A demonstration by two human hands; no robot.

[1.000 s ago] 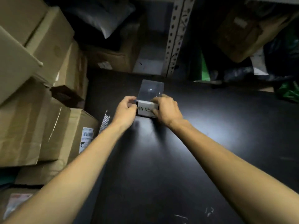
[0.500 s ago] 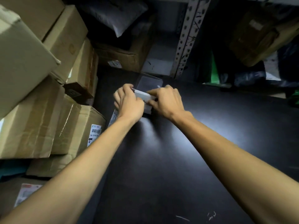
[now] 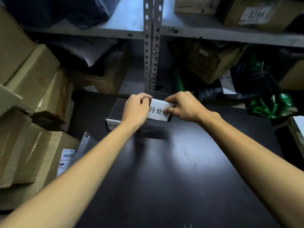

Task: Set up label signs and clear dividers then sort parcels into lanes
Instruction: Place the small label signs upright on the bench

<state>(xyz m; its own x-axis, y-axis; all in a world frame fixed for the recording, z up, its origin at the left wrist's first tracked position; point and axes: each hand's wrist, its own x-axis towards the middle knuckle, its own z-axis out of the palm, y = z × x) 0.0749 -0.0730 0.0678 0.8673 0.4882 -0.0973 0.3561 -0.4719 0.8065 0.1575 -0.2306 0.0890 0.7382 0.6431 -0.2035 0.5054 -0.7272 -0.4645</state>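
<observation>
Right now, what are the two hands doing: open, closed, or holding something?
Left hand: closed, pinching the left edge of the white label sign.
Right hand: closed, pinching the right side of the same sign.

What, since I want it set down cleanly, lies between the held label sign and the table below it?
Nothing visible. The left hand and right hand pinch the label sign, and the black table under it shows only shadow. A second sign stands apart to its left.
</observation>
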